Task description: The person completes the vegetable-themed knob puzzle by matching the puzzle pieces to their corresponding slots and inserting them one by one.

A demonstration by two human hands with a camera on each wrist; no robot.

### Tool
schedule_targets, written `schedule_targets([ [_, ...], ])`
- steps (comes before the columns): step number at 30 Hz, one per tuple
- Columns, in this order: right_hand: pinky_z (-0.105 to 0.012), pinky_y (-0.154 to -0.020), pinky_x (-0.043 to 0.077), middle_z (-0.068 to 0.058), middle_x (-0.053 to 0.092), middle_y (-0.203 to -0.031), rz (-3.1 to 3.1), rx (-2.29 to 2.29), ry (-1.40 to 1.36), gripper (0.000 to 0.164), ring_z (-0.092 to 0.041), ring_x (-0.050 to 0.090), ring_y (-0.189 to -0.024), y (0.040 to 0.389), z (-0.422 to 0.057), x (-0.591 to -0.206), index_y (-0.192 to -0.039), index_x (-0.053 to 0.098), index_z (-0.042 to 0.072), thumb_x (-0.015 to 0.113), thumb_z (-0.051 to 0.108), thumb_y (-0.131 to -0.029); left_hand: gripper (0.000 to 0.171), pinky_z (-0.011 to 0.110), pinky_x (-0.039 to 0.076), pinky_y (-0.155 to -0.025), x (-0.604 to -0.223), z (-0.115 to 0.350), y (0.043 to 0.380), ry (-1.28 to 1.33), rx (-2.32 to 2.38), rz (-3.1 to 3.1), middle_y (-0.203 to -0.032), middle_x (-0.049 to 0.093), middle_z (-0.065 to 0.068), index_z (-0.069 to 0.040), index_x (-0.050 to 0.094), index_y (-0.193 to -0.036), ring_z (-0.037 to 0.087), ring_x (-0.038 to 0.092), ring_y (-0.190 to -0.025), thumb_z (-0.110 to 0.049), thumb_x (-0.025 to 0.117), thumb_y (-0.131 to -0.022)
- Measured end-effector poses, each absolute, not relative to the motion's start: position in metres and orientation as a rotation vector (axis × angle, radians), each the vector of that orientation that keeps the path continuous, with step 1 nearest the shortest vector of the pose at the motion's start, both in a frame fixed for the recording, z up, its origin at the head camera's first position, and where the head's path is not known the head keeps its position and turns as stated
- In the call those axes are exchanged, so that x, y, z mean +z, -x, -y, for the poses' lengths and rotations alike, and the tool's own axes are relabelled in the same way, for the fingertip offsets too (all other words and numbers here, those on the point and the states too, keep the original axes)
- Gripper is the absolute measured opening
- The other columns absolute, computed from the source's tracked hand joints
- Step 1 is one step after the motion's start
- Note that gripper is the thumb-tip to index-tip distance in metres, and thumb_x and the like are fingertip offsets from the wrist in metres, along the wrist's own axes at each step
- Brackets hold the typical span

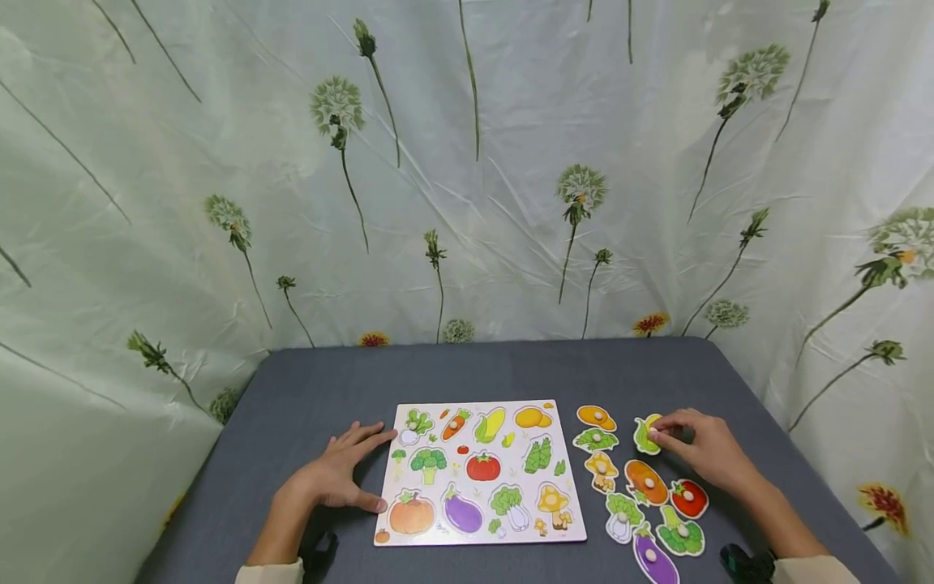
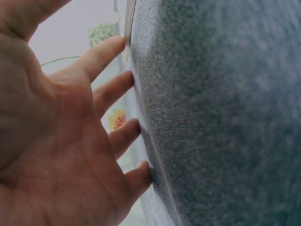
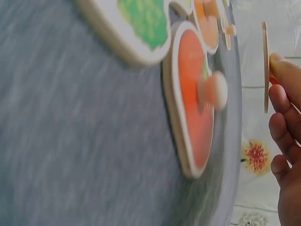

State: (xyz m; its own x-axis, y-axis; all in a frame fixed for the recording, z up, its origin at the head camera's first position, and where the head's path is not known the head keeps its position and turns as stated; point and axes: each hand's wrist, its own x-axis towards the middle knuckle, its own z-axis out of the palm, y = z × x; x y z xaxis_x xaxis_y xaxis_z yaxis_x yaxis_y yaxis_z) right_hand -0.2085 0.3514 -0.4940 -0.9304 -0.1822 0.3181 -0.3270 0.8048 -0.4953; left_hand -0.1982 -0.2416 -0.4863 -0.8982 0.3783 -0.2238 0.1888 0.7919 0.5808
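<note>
I find my right hand (image 1: 704, 446) pinching the corn piece (image 1: 642, 436) by its knob, between two and three o'clock of the puzzle board (image 1: 512, 478). The right wrist view suggests it is clear of the surface (image 1: 321, 381). My left hand (image 1: 337, 469) grasps nothing: fingers spread, at nine o'clock, thumb at the board's edge. The printed corn (image 1: 490, 424) sits at the board's twelve o'clock, leaning toward one. Loose pumpkin (image 1: 645, 484), tomato (image 1: 689, 499) and eggplant (image 1: 655, 556) pieces lie between three and four o'clock. In my judgement, sound practice is a firm pinch, the piece level and turned to the printed lean, the left hand bracing the board. Carrying low risks snagging loose knobs.
</note>
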Motion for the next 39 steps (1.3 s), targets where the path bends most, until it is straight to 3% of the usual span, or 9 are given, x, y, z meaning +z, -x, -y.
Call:
schedule_targets([
  [12,-0.026,-0.068,0.047,0.012,0.064,-0.085,2.702,0.821,-0.405,0.006,0.001,0.052,-0.076,0.220,-0.323,-0.493,-0.093,0.079,0.022,0.082,0.026,-0.089,0.111,0.081,0.006,-0.114,-0.484,0.240,0.196,-0.432,0.794,-2.661,-0.167,0.031,0.016,-0.021,0.046,-0.157,0.056,0.009,-0.155,-0.043,0.098,-0.061],
  [22,-0.026,-0.068,0.047,0.011,0.065,-0.087,2.659,0.889,-0.483,0.005,0.000,0.054,-0.077,0.230,-0.296,-0.494,-0.095,0.079,0.021,0.080,0.023,-0.091,0.113,0.081,0.005,-0.114,-0.492,0.243,0.199,-0.422,0.798,-2.677,-0.166,0.031,0.017,-0.027,0.046,-0.156,0.055,0.010,-0.154,-0.054,0.096,-0.059],
  [31,-0.025,-0.064,0.045,0.009,0.066,-0.088,2.650,0.977,-0.507,0.005,-0.003,0.054,-0.077,0.238,-0.267,-0.495,-0.095,0.079,0.020,0.080,0.023,-0.091,0.112,0.081,0.003,-0.113,-0.491,0.244,0.198,-0.445,0.833,-2.664,-0.166,0.030,0.018,-0.027,0.046,-0.156,0.056,0.008,-0.154,-0.055,0.096,-0.060],
  [35,-0.026,-0.066,0.046,0.008,0.067,-0.091,2.678,0.988,-0.516,0.006,-0.005,0.053,-0.080,0.240,-0.255,-0.493,-0.097,0.078,0.020,0.078,0.024,-0.093,0.112,0.079,0.004,-0.116,-0.497,0.244,0.200,-0.404,0.830,-2.681,-0.167,0.032,0.014,-0.029,0.048,-0.155,0.051,0.009,-0.157,-0.057,0.096,-0.057],
  [39,-0.030,-0.073,0.048,0.008,0.067,-0.093,2.710,0.994,-0.520,0.008,-0.009,0.057,-0.087,0.244,-0.244,-0.490,-0.100,0.078,0.020,0.076,0.025,-0.095,0.111,0.079,0.005,-0.116,-0.491,0.241,0.198,-0.390,0.803,-2.671,-0.167,0.031,0.015,-0.025,0.047,-0.156,0.053,0.009,-0.156,-0.048,0.097,-0.059],
])
